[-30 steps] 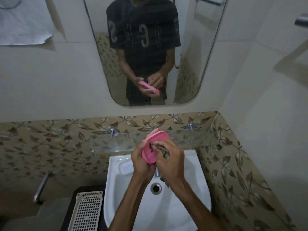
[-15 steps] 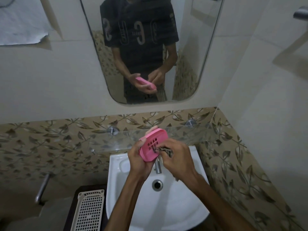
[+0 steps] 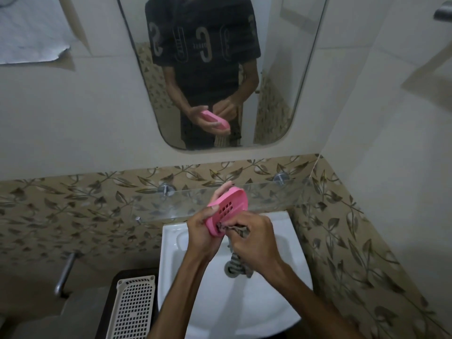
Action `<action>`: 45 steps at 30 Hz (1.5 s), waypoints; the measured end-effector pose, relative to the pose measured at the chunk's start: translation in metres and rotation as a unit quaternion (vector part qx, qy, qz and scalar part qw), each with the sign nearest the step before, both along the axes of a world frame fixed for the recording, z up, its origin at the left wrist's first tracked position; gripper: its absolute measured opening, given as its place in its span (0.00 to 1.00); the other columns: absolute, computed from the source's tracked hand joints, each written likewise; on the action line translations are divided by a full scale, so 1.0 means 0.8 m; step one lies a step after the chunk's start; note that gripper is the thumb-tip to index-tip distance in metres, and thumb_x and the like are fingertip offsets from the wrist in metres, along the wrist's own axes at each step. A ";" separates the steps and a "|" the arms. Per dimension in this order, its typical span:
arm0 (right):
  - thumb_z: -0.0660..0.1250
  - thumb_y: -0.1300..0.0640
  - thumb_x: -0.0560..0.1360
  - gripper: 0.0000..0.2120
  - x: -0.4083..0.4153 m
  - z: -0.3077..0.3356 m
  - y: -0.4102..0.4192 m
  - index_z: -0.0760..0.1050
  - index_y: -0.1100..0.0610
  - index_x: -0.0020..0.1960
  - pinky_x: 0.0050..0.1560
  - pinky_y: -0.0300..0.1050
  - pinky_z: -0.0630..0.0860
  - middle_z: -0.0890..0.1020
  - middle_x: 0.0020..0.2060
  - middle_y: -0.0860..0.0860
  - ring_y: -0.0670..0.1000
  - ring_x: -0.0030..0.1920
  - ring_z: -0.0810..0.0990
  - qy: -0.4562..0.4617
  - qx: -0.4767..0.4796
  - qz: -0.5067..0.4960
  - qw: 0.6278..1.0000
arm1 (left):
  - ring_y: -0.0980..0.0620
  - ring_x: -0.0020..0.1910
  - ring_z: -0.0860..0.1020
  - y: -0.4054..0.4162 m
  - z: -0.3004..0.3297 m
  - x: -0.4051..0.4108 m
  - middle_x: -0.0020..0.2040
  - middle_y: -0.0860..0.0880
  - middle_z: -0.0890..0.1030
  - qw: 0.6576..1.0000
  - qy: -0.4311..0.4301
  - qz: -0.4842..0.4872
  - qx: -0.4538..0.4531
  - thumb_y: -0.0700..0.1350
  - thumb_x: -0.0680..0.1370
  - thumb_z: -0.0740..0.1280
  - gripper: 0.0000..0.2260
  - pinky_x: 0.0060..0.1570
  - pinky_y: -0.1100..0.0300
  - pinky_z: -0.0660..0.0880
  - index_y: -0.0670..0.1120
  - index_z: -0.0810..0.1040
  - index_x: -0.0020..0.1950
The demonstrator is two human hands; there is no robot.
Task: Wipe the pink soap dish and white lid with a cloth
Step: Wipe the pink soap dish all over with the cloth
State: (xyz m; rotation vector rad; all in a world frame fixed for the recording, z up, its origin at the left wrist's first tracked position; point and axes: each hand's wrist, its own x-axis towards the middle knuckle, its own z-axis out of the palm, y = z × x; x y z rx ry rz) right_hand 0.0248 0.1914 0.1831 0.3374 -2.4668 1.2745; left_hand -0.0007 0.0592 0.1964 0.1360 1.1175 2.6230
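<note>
My left hand (image 3: 204,234) grips the pink soap dish (image 3: 228,208) above the basin, tilted so its slotted inner face looks toward me. My right hand (image 3: 253,241) is closed on a dark patterned cloth (image 3: 238,231) pressed against the dish's lower end, and a tail of the cloth hangs down over the drain. The white perforated lid (image 3: 132,309) lies flat to the left of the basin on a dark surface.
The white washbasin (image 3: 281,304) sits under my hands. A glass shelf (image 3: 269,194) on two metal pegs runs along the leaf-patterned tile band. A mirror (image 3: 281,69) hangs above. A metal handle (image 3: 64,274) sticks out at lower left.
The dish has turned from showing its smooth side to showing its slotted face. The cloth in my right hand has slid down to the dish's lower end.
</note>
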 end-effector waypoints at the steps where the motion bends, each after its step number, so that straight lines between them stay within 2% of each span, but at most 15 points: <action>1: 0.77 0.64 0.70 0.11 -0.004 0.000 0.001 0.87 0.52 0.48 0.49 0.37 0.83 0.88 0.44 0.45 0.40 0.43 0.85 -0.003 0.002 -0.009 1.000 | 0.38 0.64 0.72 0.001 0.000 0.000 0.71 0.35 0.74 1.000 0.000 0.002 0.002 0.52 0.63 0.76 0.47 0.59 0.50 0.72 0.39 0.67 0.79; 3: 0.77 0.65 0.70 0.11 -0.010 0.000 0.004 0.88 0.53 0.49 0.47 0.41 0.84 0.89 0.44 0.46 0.43 0.43 0.85 -0.024 -0.013 -0.060 0.998 | 0.38 0.65 0.70 0.001 0.000 -0.001 0.71 0.35 0.73 1.000 0.004 0.004 0.007 0.51 0.63 0.76 0.47 0.60 0.49 0.70 0.39 0.66 0.79; 7: 0.77 0.62 0.69 0.10 0.005 -0.002 -0.014 0.87 0.49 0.47 0.45 0.41 0.84 0.88 0.42 0.41 0.39 0.42 0.85 -0.054 -0.049 0.001 0.997 | 0.38 0.66 0.73 -0.004 -0.011 -0.002 0.72 0.37 0.75 0.999 0.011 0.030 -0.011 0.51 0.64 0.74 0.44 0.63 0.46 0.69 0.41 0.68 0.78; 10: 0.78 0.63 0.71 0.09 -0.003 -0.006 -0.011 0.88 0.50 0.47 0.47 0.42 0.84 0.88 0.42 0.42 0.39 0.43 0.85 -0.065 -0.084 -0.049 0.993 | 0.38 0.67 0.73 0.000 -0.011 -0.004 0.74 0.35 0.73 0.999 0.013 0.038 -0.019 0.50 0.64 0.74 0.42 0.65 0.46 0.68 0.40 0.69 0.77; 14: 0.76 0.62 0.72 0.08 0.011 -0.005 -0.025 0.87 0.49 0.46 0.42 0.41 0.84 0.87 0.40 0.41 0.43 0.38 0.86 -0.124 -0.126 -0.009 0.984 | 0.38 0.65 0.76 -0.003 -0.022 -0.006 0.71 0.37 0.76 0.995 -0.007 0.079 -0.065 0.49 0.64 0.71 0.36 0.60 0.50 0.77 0.44 0.76 0.73; 17: 0.75 0.62 0.75 0.08 0.014 -0.006 -0.026 0.88 0.51 0.48 0.47 0.38 0.82 0.88 0.41 0.42 0.44 0.43 0.87 -0.152 -0.188 0.004 0.970 | 0.35 0.71 0.72 -0.002 -0.026 -0.009 0.74 0.39 0.74 0.987 0.018 0.106 -0.121 0.49 0.67 0.65 0.34 0.61 0.50 0.77 0.45 0.74 0.75; 21: 0.76 0.61 0.75 0.11 0.024 -0.006 -0.033 0.86 0.55 0.57 0.56 0.41 0.82 0.88 0.50 0.46 0.45 0.52 0.86 -0.165 -0.262 0.014 0.951 | 0.39 0.71 0.73 0.003 -0.019 -0.015 0.75 0.41 0.73 0.977 0.017 0.138 -0.163 0.54 0.72 0.66 0.33 0.61 0.51 0.76 0.45 0.72 0.76; 24: 0.77 0.64 0.74 0.11 0.024 -0.007 -0.037 0.86 0.52 0.53 0.56 0.41 0.82 0.88 0.49 0.46 0.45 0.52 0.87 -0.127 -0.267 -0.009 0.955 | 0.45 0.68 0.78 0.002 -0.017 -0.014 0.73 0.44 0.77 0.977 -0.002 0.133 -0.168 0.57 0.77 0.66 0.29 0.61 0.53 0.79 0.47 0.73 0.77; 26: 0.77 0.64 0.74 0.10 0.018 -0.007 -0.035 0.85 0.52 0.52 0.55 0.40 0.82 0.88 0.48 0.46 0.45 0.51 0.86 -0.067 -0.217 -0.014 0.974 | 0.44 0.62 0.82 0.002 -0.015 -0.011 0.68 0.43 0.82 0.981 -0.043 0.111 -0.154 0.54 0.77 0.65 0.26 0.59 0.53 0.80 0.47 0.76 0.74; 29: 0.74 0.66 0.73 0.10 0.012 -0.011 -0.025 0.85 0.59 0.54 0.53 0.40 0.82 0.86 0.50 0.50 0.46 0.51 0.84 0.068 -0.058 0.025 0.996 | 0.45 0.46 0.83 -0.007 -0.008 -0.006 0.49 0.39 0.83 0.986 -0.103 0.070 -0.113 0.55 0.72 0.71 0.26 0.45 0.53 0.82 0.40 0.81 0.64; 30: 0.73 0.68 0.72 0.12 0.009 -0.010 -0.019 0.84 0.59 0.55 0.52 0.40 0.82 0.86 0.51 0.51 0.47 0.51 0.84 0.089 -0.019 0.046 0.995 | 0.44 0.47 0.83 -0.012 -0.006 -0.007 0.49 0.38 0.82 0.986 -0.114 0.066 -0.101 0.57 0.73 0.71 0.26 0.48 0.51 0.80 0.39 0.81 0.63; 34: 0.66 0.66 0.70 0.15 -0.003 -0.006 0.009 0.84 0.60 0.55 0.49 0.33 0.79 0.86 0.52 0.53 0.51 0.49 0.84 0.143 0.119 0.121 0.975 | 0.31 0.69 0.76 -0.035 0.004 -0.015 0.69 0.29 0.76 0.986 -0.152 0.021 -0.071 0.58 0.82 0.62 0.28 0.74 0.36 0.66 0.38 0.73 0.73; 36: 0.67 0.65 0.71 0.15 -0.005 -0.006 0.012 0.85 0.58 0.55 0.51 0.31 0.78 0.86 0.53 0.51 0.49 0.49 0.84 0.123 0.135 0.148 0.972 | 0.31 0.69 0.76 -0.034 0.010 -0.019 0.68 0.29 0.78 0.985 -0.150 0.010 -0.082 0.59 0.82 0.61 0.29 0.72 0.38 0.71 0.37 0.73 0.73; 41: 0.71 0.63 0.73 0.13 -0.010 -0.003 0.014 0.85 0.56 0.57 0.56 0.38 0.80 0.85 0.53 0.49 0.45 0.53 0.83 0.028 0.034 0.143 0.989 | 0.35 0.56 0.83 -0.024 0.004 -0.015 0.62 0.31 0.81 0.989 -0.099 0.051 -0.099 0.60 0.80 0.64 0.29 0.55 0.45 0.82 0.38 0.78 0.69; 45: 0.73 0.67 0.73 0.13 -0.013 0.008 0.017 0.85 0.60 0.56 0.55 0.44 0.83 0.86 0.53 0.53 0.49 0.52 0.85 0.105 0.072 0.059 0.990 | 0.40 0.50 0.84 -0.019 0.008 -0.015 0.57 0.35 0.84 0.991 -0.071 0.039 -0.110 0.60 0.78 0.66 0.25 0.48 0.48 0.83 0.41 0.84 0.62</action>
